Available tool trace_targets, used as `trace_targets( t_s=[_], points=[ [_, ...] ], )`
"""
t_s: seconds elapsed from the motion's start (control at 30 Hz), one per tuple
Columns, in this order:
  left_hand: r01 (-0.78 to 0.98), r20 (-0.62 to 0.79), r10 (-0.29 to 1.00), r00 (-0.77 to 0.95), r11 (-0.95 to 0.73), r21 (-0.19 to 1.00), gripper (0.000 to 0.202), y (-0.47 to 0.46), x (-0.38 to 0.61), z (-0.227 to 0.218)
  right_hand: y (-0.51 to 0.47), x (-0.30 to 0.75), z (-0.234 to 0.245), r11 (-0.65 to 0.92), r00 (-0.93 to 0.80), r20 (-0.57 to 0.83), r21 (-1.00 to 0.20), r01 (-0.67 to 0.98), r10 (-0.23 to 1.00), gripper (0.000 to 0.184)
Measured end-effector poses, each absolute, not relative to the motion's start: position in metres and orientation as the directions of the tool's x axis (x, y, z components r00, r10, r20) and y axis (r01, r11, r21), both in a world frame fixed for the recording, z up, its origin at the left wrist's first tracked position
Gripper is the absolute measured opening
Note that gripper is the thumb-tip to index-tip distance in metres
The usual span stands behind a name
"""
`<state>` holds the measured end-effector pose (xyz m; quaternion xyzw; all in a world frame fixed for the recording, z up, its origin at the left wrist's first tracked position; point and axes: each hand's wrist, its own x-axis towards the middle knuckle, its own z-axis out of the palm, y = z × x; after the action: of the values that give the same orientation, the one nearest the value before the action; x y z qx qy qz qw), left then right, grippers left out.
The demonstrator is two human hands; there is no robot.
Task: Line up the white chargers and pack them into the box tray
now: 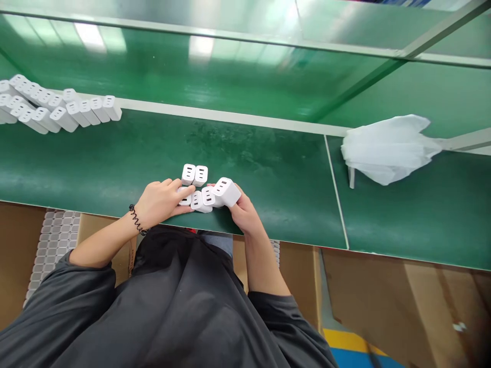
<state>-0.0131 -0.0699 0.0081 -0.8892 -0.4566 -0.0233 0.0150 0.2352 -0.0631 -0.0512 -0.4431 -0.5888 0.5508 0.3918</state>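
Several white charger blocks with port slots are gathered in front of me at the bench's near edge. Two chargers (194,175) stand side by side just beyond my left hand (163,201). Its thumb and fingers close around a white charger (184,197) at the left end of the near row. Two more chargers (201,199) sit between my hands, in line with it. My right hand (245,209) grips a larger-looking charger (226,191), tilted with its slotted face up toward me. Its fingertips are partly hidden behind the blocks.
A long cluster of white chargers (57,108) stands at the far left against the back rail. On the right lies a white plastic bag (387,148) by a metal post. Cardboard boxes (368,296) are below the green bench (284,179). A green partition (230,76) rises behind.
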Motion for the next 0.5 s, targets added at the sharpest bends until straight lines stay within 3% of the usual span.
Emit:
trace_targets(
  t_s=[0.17,0.5],
  points=[
    [0.826,0.065,0.824,0.563,-0.563,-0.005,0.047,-0.0678,-0.0186,0.0065,-0.0702,0.2298,-0.0529,0.17,-0.219,0.113,-0.95,0.262,0.969,0.034],
    [0.818,0.045,0.818,0.574,-0.575,0.018,0.045,-0.0662,-0.0168,0.0053,-0.0735,0.2345,-0.0558,0.13,-0.063,0.116,-0.949,0.287,0.991,0.018]
  ],
)
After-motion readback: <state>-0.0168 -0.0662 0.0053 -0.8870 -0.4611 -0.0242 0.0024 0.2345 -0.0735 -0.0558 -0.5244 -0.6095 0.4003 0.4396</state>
